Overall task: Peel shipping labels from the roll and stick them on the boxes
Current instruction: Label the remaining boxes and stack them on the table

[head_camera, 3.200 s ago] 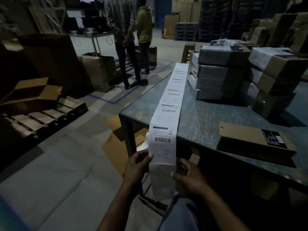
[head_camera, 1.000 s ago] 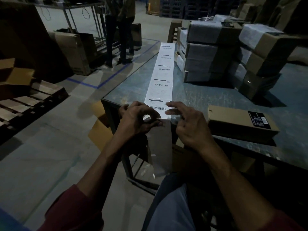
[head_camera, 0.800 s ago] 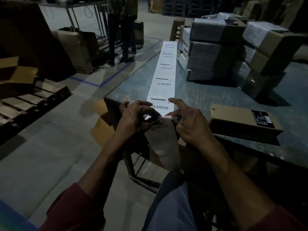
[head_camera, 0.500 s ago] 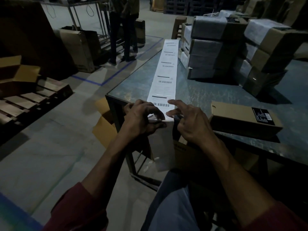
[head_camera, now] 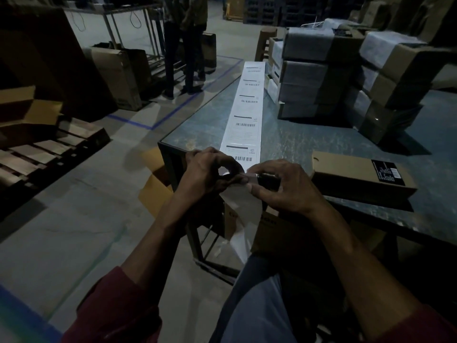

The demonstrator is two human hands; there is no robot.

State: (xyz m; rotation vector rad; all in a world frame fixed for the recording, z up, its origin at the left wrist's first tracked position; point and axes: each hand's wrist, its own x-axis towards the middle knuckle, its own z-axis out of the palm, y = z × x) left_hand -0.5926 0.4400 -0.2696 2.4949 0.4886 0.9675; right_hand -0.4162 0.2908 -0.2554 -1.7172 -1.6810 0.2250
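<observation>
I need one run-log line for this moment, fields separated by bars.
step: peeling label | left hand: pinches label strip at table edge | right hand: pinches strip | flat box: unlabelled, beside right hand

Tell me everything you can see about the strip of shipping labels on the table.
The label strip is a long white paper band printed with barcodes and black bars. It lies flat on the grey table, running from the near edge away past the stacked boxes. At the edge it bends over, and a blank stretch hangs down toward the floor. The left hand and right hand pinch it at that bend. Whether a label is lifting cannot be told.
</observation>
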